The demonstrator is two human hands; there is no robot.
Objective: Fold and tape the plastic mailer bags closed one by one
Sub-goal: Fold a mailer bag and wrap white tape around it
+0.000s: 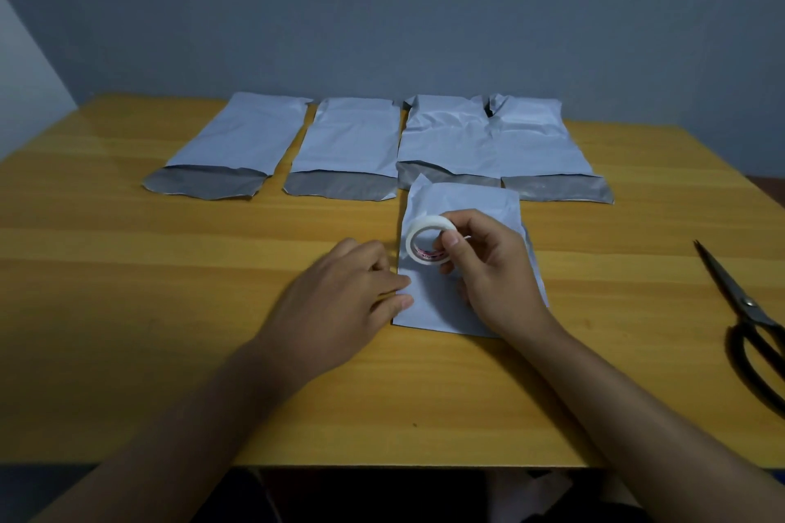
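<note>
We see a yellow wooden desk (170,268) in front of a grey wall (382,4). Along its far side four plastic mailer bags lie flat in a row with their darker grey flaps open toward us: the far-left bag (238,136), the second bag (352,140), the third bag (446,136) and the far-right bag (539,140). The third and far-right bags overlap at their edges, and the third one is creased.

Nearer to us, right of the desk's middle, lies a fifth mailer bag (463,204), and its far edge overlaps the flap of the third bag. We hold it down with our left hand (340,301), which lies palm down on the desk with the fingers loosely together, the fingertips resting on the bag's left edge.

Our right hand (488,268) is raised just above this bag and pinches a roll of white tape (429,242) between thumb and fingers. The roll stands on edge with its open centre turned toward us, and a red print shows on the inside of its core. We cannot tell whether any tape is pulled free.

A pair of black scissors (747,318) lies at the right edge of the desk, well apart from the bags, with the blades closed and pointing away from us.
</note>
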